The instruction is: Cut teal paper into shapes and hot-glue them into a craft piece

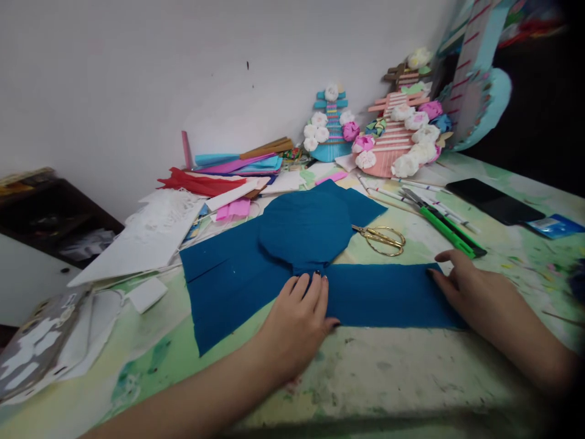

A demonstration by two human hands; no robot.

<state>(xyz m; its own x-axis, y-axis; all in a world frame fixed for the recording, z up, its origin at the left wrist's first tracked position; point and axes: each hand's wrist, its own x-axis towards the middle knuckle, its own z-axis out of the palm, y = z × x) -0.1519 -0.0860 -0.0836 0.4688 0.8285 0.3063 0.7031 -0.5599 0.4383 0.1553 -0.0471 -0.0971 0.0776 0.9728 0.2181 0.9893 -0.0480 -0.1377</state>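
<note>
A strip of dark blue sheet [388, 296], which looks like crepe paper, lies flat near the table's front edge. My left hand [299, 314] rests on its left end, fingers laid down and the thumb apart. At the strip's right end, my right hand [475, 292] touches it with the thumb while the index finger is spread away. Behind my left hand sits a rounded blue-covered piece [304, 225], on top of a larger blue sheet [233, 274] with uneven edges. Gold-handled scissors [384, 240] lie just right of the rounded piece, blades partly hidden.
A green utility knife [445, 228], a black phone [494, 200] and several thin sticks lie at the right. Flower-decorated guitar shapes, one blue [333, 146] and one pink [388, 143], lean against the wall. Folded coloured paper [201, 182] and white board [132, 244] are at the left.
</note>
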